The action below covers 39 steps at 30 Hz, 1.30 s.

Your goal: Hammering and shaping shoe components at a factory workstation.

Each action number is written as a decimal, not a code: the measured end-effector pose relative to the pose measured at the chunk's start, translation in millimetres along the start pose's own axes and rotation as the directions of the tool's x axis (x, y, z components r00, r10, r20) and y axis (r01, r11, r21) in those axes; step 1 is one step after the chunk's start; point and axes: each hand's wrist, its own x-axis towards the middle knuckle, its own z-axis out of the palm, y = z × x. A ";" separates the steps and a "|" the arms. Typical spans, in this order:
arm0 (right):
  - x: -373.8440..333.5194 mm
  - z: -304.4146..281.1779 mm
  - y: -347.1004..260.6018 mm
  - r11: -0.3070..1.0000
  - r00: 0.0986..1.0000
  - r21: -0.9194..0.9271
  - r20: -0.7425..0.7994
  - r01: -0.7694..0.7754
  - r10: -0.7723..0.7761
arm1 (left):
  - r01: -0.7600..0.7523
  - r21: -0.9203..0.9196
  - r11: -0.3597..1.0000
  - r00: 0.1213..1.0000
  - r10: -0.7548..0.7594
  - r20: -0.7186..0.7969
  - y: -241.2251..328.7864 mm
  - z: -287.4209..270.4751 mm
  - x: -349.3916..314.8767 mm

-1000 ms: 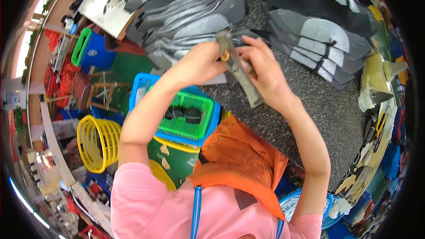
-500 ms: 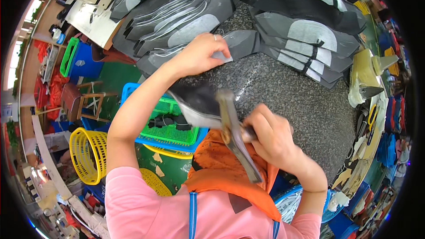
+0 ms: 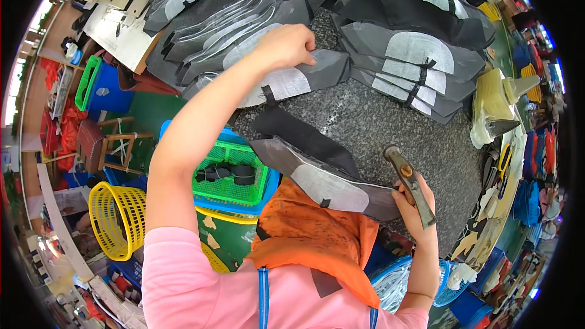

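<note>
My right hand [image 3: 418,212] is closed round a hammer [image 3: 411,184], its metal head turned up over the fingers. Between the thumb and fingers of that hand is also the end of a dark grey piece [image 3: 329,187], with a pale patch, black tab and black lining, like a shoe upper. This piece hangs over the near edge of the dark speckled work surface [image 3: 372,123]. Farther off, my left hand [image 3: 287,47] has its fingers bent down onto a similar grey piece [image 3: 329,72] at the near end of the left row; the fingertips are partly hidden.
Overlapping grey pieces [image 3: 420,55] lie at the right back, more at the left back. A yellowish machine part [image 3: 490,106] and yellow-handled scissors [image 3: 504,161] are at the right. Below left sit a green basket [image 3: 263,192] and a yellow basket [image 3: 116,219].
My right hand has moved right with the hammer, and the blurred grey piece has swung into plain sight. My left hand has shifted slightly up over the flat grey piece, whose pale patch now shows.
</note>
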 end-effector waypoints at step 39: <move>-11.6 -14.3 51.8 0.993 0.970 -0.074 -0.230 -0.094 0.075 | 0.257 0.531 0.807 0.783 -0.496 0.376 -223.0 271.3 -271.9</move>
